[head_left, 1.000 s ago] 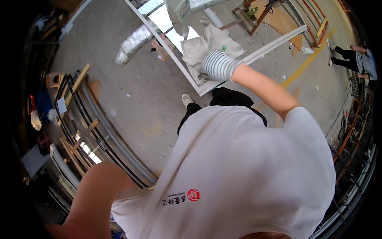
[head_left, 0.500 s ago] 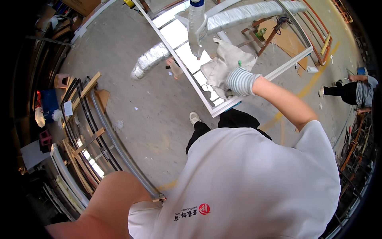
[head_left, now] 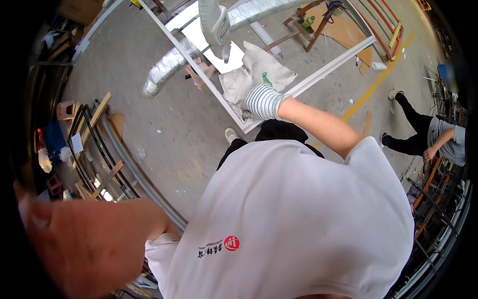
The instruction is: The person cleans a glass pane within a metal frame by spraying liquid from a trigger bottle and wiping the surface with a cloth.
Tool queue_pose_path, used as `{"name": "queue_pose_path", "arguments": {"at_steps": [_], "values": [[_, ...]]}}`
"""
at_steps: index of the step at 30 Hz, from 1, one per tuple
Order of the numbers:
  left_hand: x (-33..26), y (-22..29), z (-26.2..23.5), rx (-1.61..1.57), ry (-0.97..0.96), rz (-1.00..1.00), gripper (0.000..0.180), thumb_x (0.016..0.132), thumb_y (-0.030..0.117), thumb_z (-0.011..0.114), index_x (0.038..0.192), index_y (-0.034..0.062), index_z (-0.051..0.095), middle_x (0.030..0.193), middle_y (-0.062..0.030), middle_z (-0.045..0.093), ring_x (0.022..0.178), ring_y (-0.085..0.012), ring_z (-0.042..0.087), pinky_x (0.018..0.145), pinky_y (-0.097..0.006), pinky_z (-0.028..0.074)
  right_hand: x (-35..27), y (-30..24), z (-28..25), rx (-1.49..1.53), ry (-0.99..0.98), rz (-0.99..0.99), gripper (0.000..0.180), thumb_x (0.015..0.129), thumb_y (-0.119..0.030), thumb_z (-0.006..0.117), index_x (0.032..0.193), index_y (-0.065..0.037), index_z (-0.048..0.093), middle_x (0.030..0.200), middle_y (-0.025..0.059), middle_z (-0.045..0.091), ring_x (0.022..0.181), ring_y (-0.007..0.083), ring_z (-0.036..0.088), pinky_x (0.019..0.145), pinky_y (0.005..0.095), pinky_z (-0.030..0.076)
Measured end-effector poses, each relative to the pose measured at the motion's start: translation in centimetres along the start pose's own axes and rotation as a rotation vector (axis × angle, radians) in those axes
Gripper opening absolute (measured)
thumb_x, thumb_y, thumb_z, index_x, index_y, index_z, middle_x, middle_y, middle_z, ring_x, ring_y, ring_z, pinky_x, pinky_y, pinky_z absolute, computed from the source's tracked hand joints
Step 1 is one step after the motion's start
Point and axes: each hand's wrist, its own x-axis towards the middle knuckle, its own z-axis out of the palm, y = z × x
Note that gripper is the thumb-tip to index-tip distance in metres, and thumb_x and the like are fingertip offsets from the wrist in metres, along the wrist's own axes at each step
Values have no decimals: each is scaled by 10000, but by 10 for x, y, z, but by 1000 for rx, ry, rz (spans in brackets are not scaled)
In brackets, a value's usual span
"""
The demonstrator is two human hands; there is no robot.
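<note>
Touching the cloth, the right hand is gloved, its grip unclear; dark lettering marks the shirt

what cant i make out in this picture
Head view:
Right hand in grey-and-white striped glove: finger pose unclear against crumpled beige cloth.
Left hand: out of sight; blurred bare left arm runs into the dark rim.
Bottle-shaped white container: top cut off by upper edge.
</note>
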Motion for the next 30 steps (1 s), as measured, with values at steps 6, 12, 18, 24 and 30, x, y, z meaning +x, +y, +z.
{"name": "queue_pose_path", "arguments": {"at_steps": [6, 12, 18, 24, 30], "values": [[-81, -28, 85, -21, -380, -453, 239, 842, 50, 614, 1072, -9, 643, 1113, -130, 635, 1067, -265, 581, 942, -368, 443, 5, 1, 39, 483, 460, 469, 241, 929, -248, 501, 1011, -87, 661, 740, 149, 661, 697, 333, 637, 687, 436, 498], [-193, -33, 150, -174, -872, -442, 425, 756, 73, 674, 1169, 30, 585, 1193, -146, 558, 1138, -326, 500, 987, -442, 395, 5, -3, 41, 525, 888, 651, 270, 925, -264, 478, 1108, -146, 638, 776, 161, 651, 724, 355, 629, 722, 454, 494], [-231, -27, 188, -241, -1055, -144, 393, 707, 83, 681, 1084, 34, 581, 1133, -119, 550, 1149, -312, 485, 1048, -536, 318, -65, -30, 48, 561, 1010, 680, 268, 907, -270, 494, 1103, -162, 640, 775, 150, 652, 750, 356, 634, 740, 454, 505], [-225, -35, 205, -425, -1117, 41, 278, 644, 41, 687, 900, 48, 579, 946, -118, 556, 944, -338, 508, 851, -460, 412, -109, -95, 85, 757, 918, 962, 251, 898, -277, 529, 1018, -89, 644, 869, 143, 674, 822, 360, 641, 748, 464, 496], [-233, -37, 205, -491, -1091, 64, 274, 640, 43, 712, 878, 44, 575, 930, -125, 553, 923, -345, 507, 815, -445, 413, -99, -127, 146, 703, 1120, 1055, 208, 875, -309, 573, 964, -136, 648, 678, 109, 634, 666, 341, 548, 813, 439, 410]]}}
